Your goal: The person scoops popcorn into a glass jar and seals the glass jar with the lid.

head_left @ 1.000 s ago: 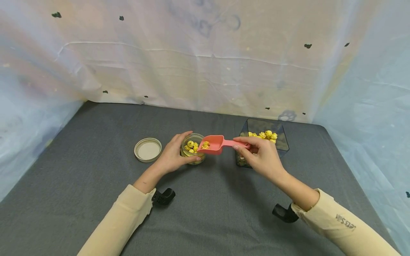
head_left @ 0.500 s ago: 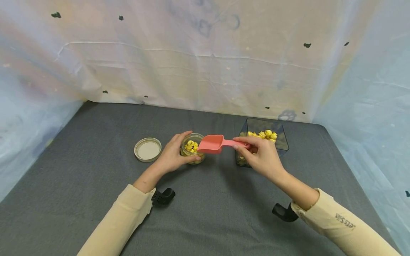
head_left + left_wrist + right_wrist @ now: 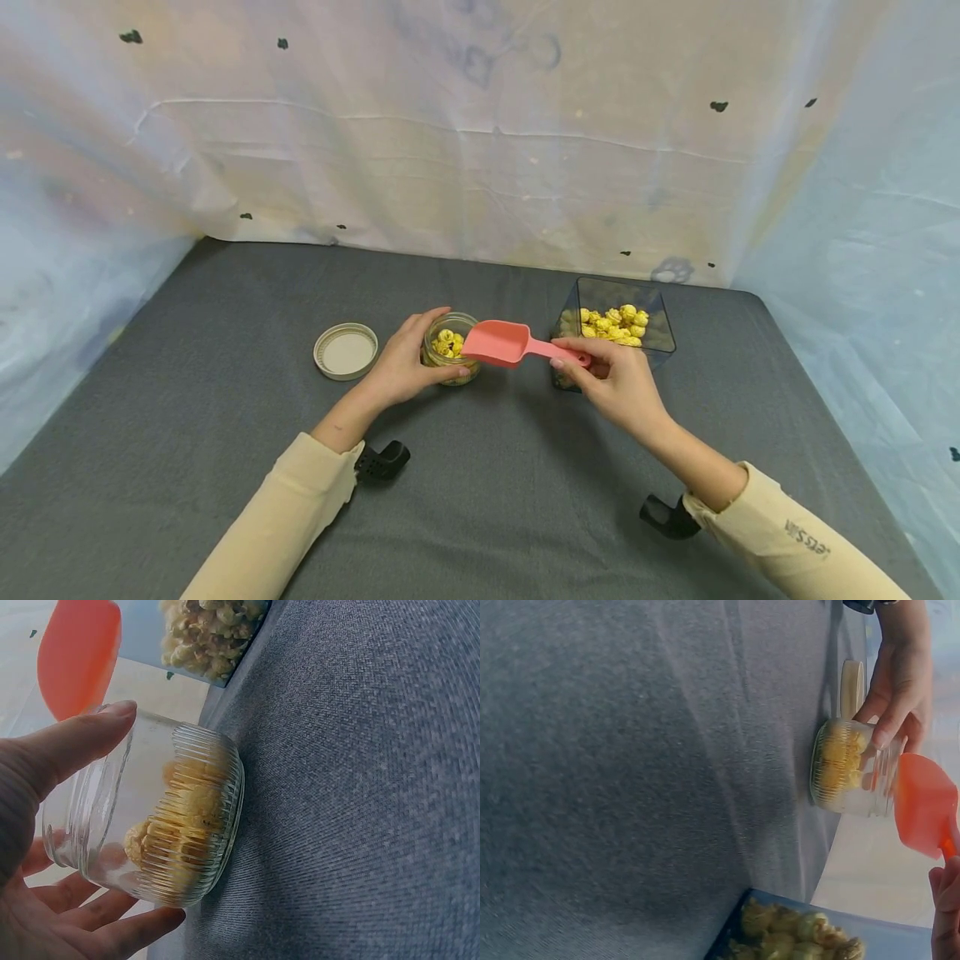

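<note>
My left hand (image 3: 405, 358) holds a small ribbed glass jar (image 3: 187, 817) upright on the table, thumb on the near side and fingers round the far side. Yellow popcorn (image 3: 447, 342) covers the lower part of the jar. Between thumb and fingers, my right hand (image 3: 618, 383) pinches the handle of a coral-pink scoop (image 3: 498, 342). The scoop's bowl holds nothing, and its lip overlaps the jar's right rim in the head view. Behind the right hand stands a clear dark-tinted square bin (image 3: 660, 333) with more popcorn (image 3: 611, 323) in it.
Left of the jar, a round lid (image 3: 346, 352) lies with its white inside up. Grey cloth (image 3: 465, 500) covers the table, with creases toward the front. A pale plastic sheet (image 3: 450, 150) hangs along the back and sides.
Popcorn that lay in the scoop a second ago has gone into the jar. My right hand has since lowered slightly, tilting the scoop's handle down. The left hand stays still.
</note>
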A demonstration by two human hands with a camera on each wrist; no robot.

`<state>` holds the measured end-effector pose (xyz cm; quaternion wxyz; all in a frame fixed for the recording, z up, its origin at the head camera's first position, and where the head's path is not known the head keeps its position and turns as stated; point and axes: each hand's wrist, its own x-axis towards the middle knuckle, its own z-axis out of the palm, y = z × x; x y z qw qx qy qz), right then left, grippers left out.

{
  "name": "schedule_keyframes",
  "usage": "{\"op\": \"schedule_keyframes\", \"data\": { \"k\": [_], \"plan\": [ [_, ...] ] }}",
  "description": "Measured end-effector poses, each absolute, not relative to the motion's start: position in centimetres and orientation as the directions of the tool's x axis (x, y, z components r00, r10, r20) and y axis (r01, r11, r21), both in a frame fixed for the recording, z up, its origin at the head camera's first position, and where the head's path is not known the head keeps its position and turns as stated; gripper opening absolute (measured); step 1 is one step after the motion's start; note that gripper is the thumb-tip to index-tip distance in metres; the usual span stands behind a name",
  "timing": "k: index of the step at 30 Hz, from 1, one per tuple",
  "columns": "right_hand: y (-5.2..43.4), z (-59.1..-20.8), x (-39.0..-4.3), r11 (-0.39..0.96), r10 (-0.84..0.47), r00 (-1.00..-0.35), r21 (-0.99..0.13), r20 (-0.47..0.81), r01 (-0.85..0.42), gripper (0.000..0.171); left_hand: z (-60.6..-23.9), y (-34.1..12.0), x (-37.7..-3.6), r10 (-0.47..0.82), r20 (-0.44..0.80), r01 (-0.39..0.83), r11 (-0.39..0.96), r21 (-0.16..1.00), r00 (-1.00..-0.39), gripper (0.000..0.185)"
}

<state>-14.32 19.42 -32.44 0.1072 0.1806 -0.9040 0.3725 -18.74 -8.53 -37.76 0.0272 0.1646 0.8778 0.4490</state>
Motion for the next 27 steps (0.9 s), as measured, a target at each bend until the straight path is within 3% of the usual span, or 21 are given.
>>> {"op": "schedule_keyframes", "data": {
  "k": [18,27],
  "plan": [
    [19.6,-33.7,-14.0,0.636,-0.214,-0.922,-0.671,0.322,-0.382,0.026,-37.8,-8.4,-18.6,0.312,0.101,0.266,0.547,0.794,-0.945,0.090],
    [19.5,-33.6,-13.8,0.543,-0.135,-0.922,-0.751,0.363,-0.375,0.024,-36.9,-8.1,-18.4,0.347,0.125,0.318,0.581,0.749,-0.929,0.093]
  ]
}}
